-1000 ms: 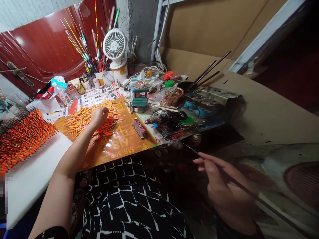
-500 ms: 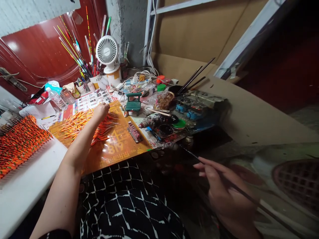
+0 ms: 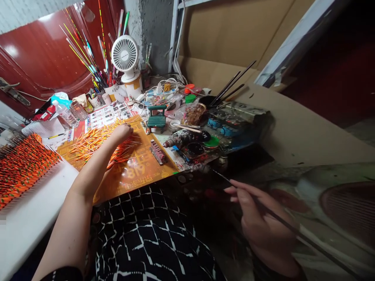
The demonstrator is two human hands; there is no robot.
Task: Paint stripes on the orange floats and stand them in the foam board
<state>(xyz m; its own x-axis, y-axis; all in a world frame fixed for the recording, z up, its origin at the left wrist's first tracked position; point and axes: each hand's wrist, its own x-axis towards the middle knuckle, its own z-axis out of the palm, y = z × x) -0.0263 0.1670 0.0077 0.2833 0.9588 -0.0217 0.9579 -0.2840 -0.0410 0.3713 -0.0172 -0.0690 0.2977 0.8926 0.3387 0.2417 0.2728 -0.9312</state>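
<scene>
My left hand (image 3: 121,132) reaches into a loose pile of thin orange fishing floats (image 3: 96,142) lying on a yellow printed sheet (image 3: 137,171); its fingers are curled among the floats, and what they grip is hidden. My right hand (image 3: 263,226) is low at the right, over my lap, pinching a long thin dark brush (image 3: 281,222) whose tip points up-left toward the table edge. A white foam block (image 3: 26,210) at the left carries rows of orange floats (image 3: 23,164) stuck upright.
A small white fan (image 3: 125,54) and cups of long coloured floats (image 3: 96,66) stand at the back. Paint-stained pots, lids, a green miniature bench (image 3: 156,119) and a dark jar of brushes (image 3: 231,88) crowd the table's right side. Cardboard panels (image 3: 293,132) rise to the right.
My left hand has shifted slightly farther back along the pile of floats. My right hand holds the brush in almost the same place. The view has swung a little.
</scene>
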